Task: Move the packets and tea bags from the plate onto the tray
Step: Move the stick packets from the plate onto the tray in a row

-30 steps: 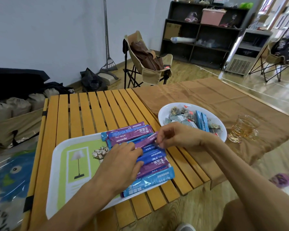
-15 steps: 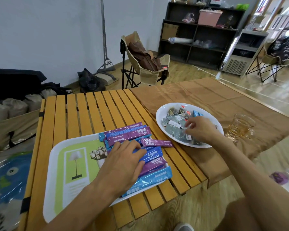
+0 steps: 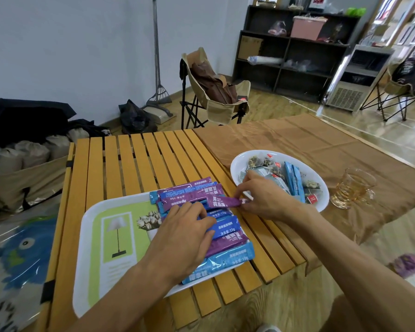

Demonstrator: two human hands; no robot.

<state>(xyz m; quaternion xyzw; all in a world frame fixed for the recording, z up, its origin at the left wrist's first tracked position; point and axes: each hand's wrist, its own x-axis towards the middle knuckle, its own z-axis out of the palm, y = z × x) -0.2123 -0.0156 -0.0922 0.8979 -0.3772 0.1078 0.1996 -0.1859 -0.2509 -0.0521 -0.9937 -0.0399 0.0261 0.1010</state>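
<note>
A white tray [image 3: 93, 248] with a lamp picture lies on the slatted wooden table. Several blue and purple stick packets [image 3: 228, 248] are stacked on its right half. My left hand [image 3: 184, 238] rests flat on that stack, fingers spread. My right hand [image 3: 264, 197] pinches the right end of a purple packet [image 3: 222, 202] lying across the tray's right edge. Behind it the white plate [image 3: 240, 164] holds tea bags [image 3: 261, 164] and two blue packets [image 3: 294, 180].
A glass of amber tea [image 3: 353, 188] stands right of the plate on the brown cloth [image 3: 297, 140]. The table's near edge runs just below the tray. A folding chair [image 3: 213, 92] stands beyond the table, and dark shelves [image 3: 297, 51] line the back wall.
My right hand left the plate and came back to the tray edge, pinching the purple packet's right end. My left hand stayed on the stack.
</note>
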